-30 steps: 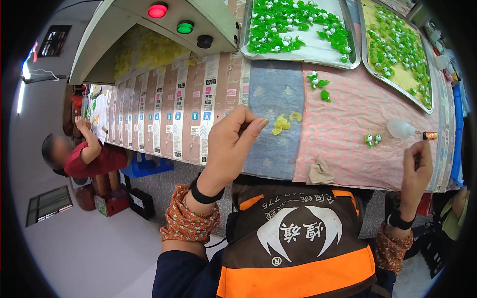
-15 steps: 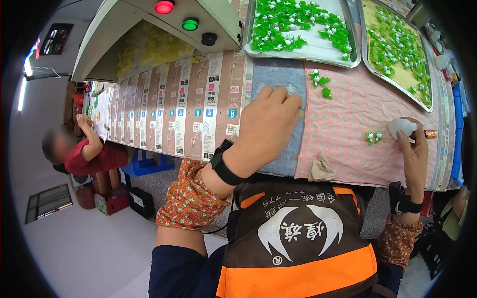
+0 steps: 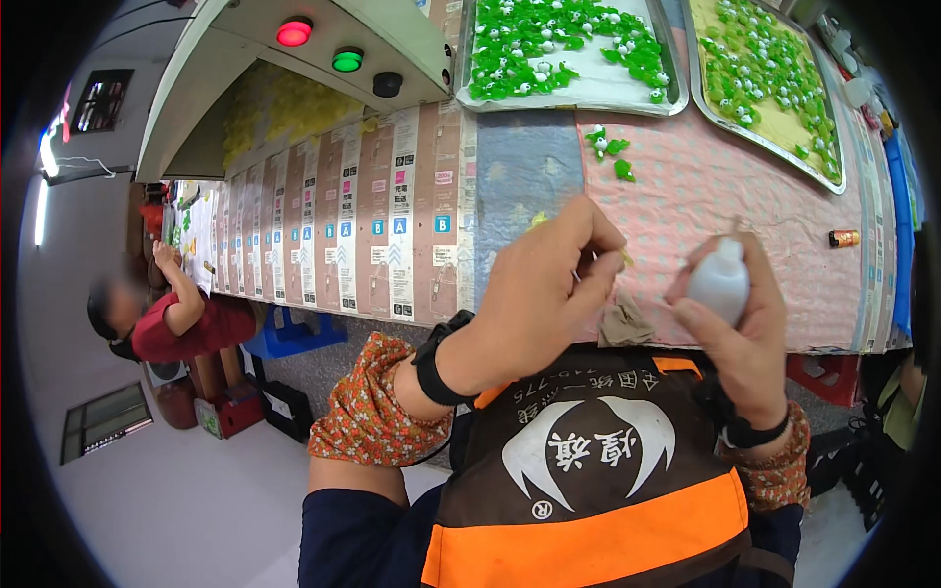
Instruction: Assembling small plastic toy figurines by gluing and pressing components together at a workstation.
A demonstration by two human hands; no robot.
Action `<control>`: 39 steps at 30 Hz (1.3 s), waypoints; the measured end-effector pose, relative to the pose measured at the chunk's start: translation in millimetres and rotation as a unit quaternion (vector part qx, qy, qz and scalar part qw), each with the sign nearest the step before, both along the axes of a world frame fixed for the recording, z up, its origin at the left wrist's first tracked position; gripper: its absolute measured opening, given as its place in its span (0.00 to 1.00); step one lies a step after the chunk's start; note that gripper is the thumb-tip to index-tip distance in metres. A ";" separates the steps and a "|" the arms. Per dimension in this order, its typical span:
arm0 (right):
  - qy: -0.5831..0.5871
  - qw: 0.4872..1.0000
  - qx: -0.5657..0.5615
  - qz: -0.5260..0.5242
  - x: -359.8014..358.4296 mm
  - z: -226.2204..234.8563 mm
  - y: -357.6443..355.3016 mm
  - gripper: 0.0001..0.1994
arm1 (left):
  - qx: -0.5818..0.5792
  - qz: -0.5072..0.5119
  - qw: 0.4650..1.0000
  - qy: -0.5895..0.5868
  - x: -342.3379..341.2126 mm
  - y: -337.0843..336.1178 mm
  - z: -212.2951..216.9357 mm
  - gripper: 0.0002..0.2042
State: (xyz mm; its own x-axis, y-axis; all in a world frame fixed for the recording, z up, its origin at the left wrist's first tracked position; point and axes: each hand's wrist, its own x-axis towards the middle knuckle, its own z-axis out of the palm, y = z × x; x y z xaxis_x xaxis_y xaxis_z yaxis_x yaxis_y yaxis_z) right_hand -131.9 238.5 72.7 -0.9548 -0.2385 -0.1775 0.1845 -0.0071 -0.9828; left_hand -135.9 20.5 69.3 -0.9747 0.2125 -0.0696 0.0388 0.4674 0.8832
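Observation:
Over the pink cloth, my left hand [image 3: 549, 289] is closed in a pinch. A tiny yellow piece [image 3: 627, 258] shows at its fingertips, too small to make out its kind. My right hand [image 3: 755, 338], slightly blurred, is wrapped round a small white squeeze bottle [image 3: 721, 282] and faces the left hand, a short gap apart. Another yellow piece [image 3: 538, 219] lies on the blue cloth [image 3: 529, 152] beyond the left hand. Farther off, small green figures with white ball heads [image 3: 606, 145] and a loose green piece [image 3: 624, 171] rest on the pink cloth.
Two metal trays, one white-lined [image 3: 627, 101] and one yellow-lined [image 3: 760, 139], hold many green figures at the back. A crumpled beige rag [image 3: 624, 323] lies at the near edge. An orange-and-black cylinder [image 3: 844, 238] is at right. Left stands a machine hood [image 3: 225, 59]; a person [image 3: 186, 318] sits beyond.
My right hand brought the bottle leftward and nearer to me. The left hand drew back from the blue cloth and now pinches a yellow piece. The paired green figures at right are out of sight.

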 end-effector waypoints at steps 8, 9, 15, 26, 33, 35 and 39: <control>-0.043 0.998 -0.036 0.009 0.0 -13.3 -24.0 0.15 | 0.250 0.003 0.947 -0.203 26.4 2.7 -1.9 0.13; -0.044 0.998 -0.035 0.009 0.0 -14.0 -24.9 0.15 | 0.252 0.004 0.946 -0.204 29.5 2.0 -5.0 0.13; -0.063 0.998 -0.006 0.018 2.0 -12.9 -30.2 0.14 | 0.395 0.007 0.875 -0.279 41.5 -5.1 -22.6 0.17; -0.031 0.999 0.029 0.024 8.7 -16.1 -37.0 0.15 | 0.461 0.034 0.847 -0.263 54.6 -8.8 -45.4 0.17; 0.097 0.983 0.123 0.099 8.7 0.3 -2.9 0.18 | 0.493 0.067 0.824 -0.272 62.1 -21.4 -56.7 0.17; 0.189 0.961 0.142 0.145 9.2 4.2 2.6 0.20 | 0.508 0.052 0.813 -0.280 62.1 -22.3 -57.6 0.16; 0.162 0.976 0.120 0.078 26.8 8.2 3.5 0.21 | 0.519 0.040 0.811 -0.265 63.0 -23.7 -63.4 0.16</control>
State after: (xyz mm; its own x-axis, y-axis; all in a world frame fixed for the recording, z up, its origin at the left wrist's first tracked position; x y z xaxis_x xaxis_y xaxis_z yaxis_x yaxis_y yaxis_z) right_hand -105.1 242.1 80.9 -0.9255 -0.3739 0.0602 -0.1565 0.2329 -0.9598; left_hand -72.9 -3.2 5.9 -0.8800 0.3621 -0.3074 -0.4687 -0.5576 0.6851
